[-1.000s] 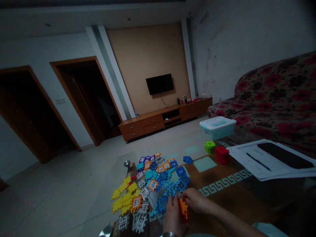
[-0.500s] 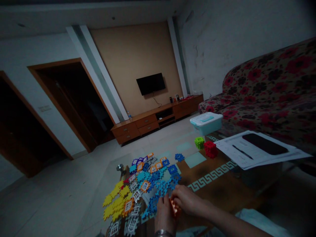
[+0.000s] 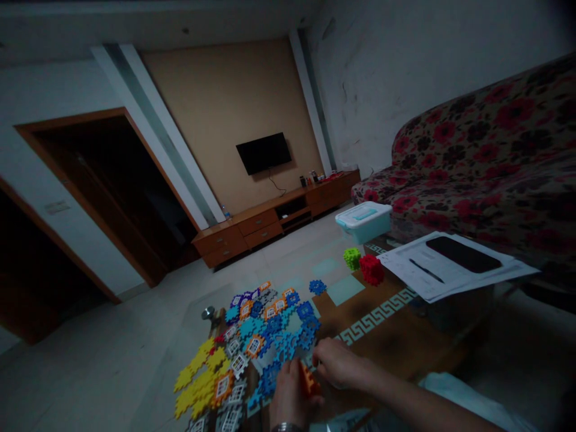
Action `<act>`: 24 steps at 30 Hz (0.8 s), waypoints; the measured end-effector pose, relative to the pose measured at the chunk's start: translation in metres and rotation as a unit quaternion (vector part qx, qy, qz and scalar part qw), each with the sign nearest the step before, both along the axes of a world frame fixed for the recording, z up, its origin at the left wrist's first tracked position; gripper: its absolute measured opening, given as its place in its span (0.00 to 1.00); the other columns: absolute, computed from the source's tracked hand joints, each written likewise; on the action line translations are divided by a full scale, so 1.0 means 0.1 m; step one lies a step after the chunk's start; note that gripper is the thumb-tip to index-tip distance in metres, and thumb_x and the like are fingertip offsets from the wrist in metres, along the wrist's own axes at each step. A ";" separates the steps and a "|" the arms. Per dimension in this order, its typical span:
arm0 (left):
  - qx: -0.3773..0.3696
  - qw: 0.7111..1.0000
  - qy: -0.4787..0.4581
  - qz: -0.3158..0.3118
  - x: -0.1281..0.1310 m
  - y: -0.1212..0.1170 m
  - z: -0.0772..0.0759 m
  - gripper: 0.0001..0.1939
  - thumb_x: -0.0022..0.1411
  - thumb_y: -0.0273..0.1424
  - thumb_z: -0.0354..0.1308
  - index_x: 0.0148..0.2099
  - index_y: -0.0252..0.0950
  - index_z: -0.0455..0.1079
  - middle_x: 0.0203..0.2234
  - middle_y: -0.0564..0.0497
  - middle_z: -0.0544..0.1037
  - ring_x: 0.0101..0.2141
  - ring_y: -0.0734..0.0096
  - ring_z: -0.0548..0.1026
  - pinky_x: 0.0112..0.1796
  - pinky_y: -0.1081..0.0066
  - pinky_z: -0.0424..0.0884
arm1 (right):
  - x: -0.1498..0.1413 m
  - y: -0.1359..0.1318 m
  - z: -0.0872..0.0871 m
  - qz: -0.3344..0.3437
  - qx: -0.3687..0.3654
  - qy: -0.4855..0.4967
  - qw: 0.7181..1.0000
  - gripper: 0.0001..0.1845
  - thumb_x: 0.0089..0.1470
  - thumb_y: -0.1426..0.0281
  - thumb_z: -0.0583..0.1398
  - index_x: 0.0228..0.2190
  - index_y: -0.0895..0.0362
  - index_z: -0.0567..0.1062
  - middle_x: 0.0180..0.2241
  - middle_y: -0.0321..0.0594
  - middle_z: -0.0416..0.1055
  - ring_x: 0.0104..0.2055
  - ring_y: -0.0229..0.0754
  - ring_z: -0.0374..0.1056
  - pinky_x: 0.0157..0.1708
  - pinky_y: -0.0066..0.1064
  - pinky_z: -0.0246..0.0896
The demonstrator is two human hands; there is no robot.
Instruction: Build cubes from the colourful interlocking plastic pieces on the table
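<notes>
Orange and toothed, a plastic piece (image 3: 309, 381) is gripped by the person's left hand (image 3: 288, 396) on the near side of the glass surface (image 3: 391, 339). The right hand (image 3: 338, 363) curls just beside it, its hold unclear. Flat blue toothed pieces (image 3: 270, 379) lie left, a red toothed cube (image 3: 371, 270) far right.

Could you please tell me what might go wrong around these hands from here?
The orange toothed piece might slip, as only the left hand clearly steadies it. That hand could also nudge the blue pieces lying close beside it. The pen might roll if the papers under it get bumped.
</notes>
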State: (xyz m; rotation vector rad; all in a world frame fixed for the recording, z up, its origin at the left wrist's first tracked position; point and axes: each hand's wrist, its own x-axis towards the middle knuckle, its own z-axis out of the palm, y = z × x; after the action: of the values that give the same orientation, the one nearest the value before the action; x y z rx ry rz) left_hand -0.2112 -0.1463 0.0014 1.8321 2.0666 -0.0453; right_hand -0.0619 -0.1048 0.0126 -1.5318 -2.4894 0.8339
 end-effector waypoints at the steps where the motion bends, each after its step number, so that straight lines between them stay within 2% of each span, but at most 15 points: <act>1: -0.003 1.000 0.010 0.002 0.02 0.00 0.00 0.42 0.43 0.24 0.63 0.63 0.40 0.60 0.62 0.47 0.65 0.61 0.64 0.63 0.58 0.73 0.60 | 0.00 0.00 0.01 0.003 0.003 -0.006 1.000 0.18 0.51 0.76 0.58 0.41 0.55 0.82 0.43 0.47 0.79 0.47 0.53 0.75 0.44 0.33 0.66; 3: -0.001 1.000 0.026 0.004 0.04 0.01 -0.02 0.43 0.44 0.25 0.63 0.64 0.41 0.58 0.63 0.47 0.63 0.61 0.62 0.62 0.58 0.71 0.61 | -0.01 -0.01 0.02 0.006 0.004 -0.025 1.000 0.17 0.51 0.76 0.58 0.40 0.56 0.83 0.42 0.48 0.80 0.46 0.54 0.75 0.43 0.33 0.67; 8: 0.020 0.999 0.034 -0.003 0.05 0.07 -0.12 0.31 0.53 0.26 0.54 0.61 0.41 0.62 0.58 0.44 0.70 0.56 0.62 0.69 0.54 0.70 0.64 | -0.09 -0.05 -0.08 0.021 0.006 -0.008 1.000 0.14 0.49 0.75 0.60 0.38 0.57 0.82 0.41 0.47 0.80 0.44 0.53 0.75 0.43 0.32 0.67; 13: 0.008 1.000 0.022 -0.020 0.00 0.10 -0.17 0.34 0.50 0.26 0.55 0.61 0.38 0.62 0.58 0.45 0.71 0.56 0.62 0.69 0.55 0.71 0.64 | -0.16 -0.04 -0.25 0.024 -0.004 -0.007 1.000 0.14 0.45 0.77 0.62 0.37 0.60 0.81 0.40 0.49 0.80 0.44 0.54 0.75 0.43 0.33 0.67; 17: 0.015 0.999 0.025 -0.023 -0.02 0.13 -0.24 0.31 0.51 0.25 0.55 0.59 0.38 0.64 0.56 0.44 0.72 0.56 0.62 0.69 0.54 0.72 0.65 | -0.24 -0.03 -0.34 0.007 0.003 0.013 1.000 0.17 0.40 0.81 0.62 0.37 0.63 0.81 0.41 0.52 0.79 0.46 0.55 0.74 0.46 0.33 0.65; 21: 0.012 0.999 0.030 -0.017 0.00 0.16 -0.26 0.27 0.54 0.22 0.52 0.57 0.38 0.66 0.55 0.43 0.73 0.55 0.61 0.71 0.53 0.69 0.65 | -0.36 -0.09 -0.39 -0.019 0.028 0.039 0.999 0.20 0.46 0.81 0.58 0.41 0.60 0.79 0.47 0.49 0.78 0.48 0.52 0.73 0.47 0.33 0.65; 24: 0.003 1.000 0.029 -0.005 0.01 0.16 -0.21 0.28 0.54 0.22 0.53 0.59 0.35 0.65 0.54 0.41 0.73 0.54 0.62 0.71 0.54 0.71 0.64 | -0.36 -0.11 -0.41 -0.036 0.033 0.052 0.997 0.20 0.46 0.80 0.58 0.41 0.59 0.79 0.46 0.49 0.78 0.46 0.51 0.73 0.46 0.33 0.66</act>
State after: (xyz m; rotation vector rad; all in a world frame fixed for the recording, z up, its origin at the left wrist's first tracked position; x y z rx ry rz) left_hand -0.2101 -0.1306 -0.0195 1.8661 2.0977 -0.0960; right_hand -0.0978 -0.1161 -0.0289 -1.5051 -2.3502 0.7910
